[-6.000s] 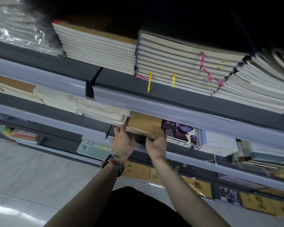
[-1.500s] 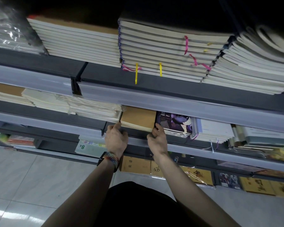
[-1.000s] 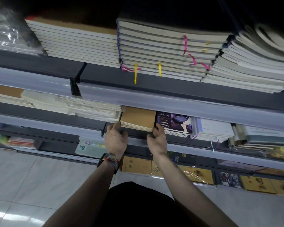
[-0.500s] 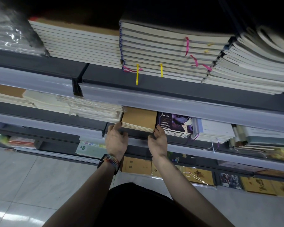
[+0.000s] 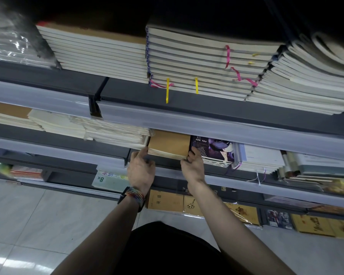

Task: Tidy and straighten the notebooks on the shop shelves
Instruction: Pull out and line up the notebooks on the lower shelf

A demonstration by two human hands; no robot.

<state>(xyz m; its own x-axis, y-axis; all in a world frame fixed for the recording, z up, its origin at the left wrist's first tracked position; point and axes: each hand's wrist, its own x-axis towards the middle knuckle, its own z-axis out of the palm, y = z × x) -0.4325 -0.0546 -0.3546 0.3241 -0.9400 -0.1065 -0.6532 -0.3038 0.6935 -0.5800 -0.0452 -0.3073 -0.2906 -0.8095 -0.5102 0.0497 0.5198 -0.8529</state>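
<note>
left hand (image 5: 141, 170) and right hand (image 5: 194, 168) pinching front corners of the brown stack (image 5: 168, 144), fingers curled tight

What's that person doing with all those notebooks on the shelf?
A person is tidying notebooks on shop shelves. The left grip holds the left front corner of the brown notebook stack on the second shelf down, and the right grip pinches its right front corner. The stack sits between plastic-wrapped pale notebooks and a purple notebook marked FOR YOU.
</note>
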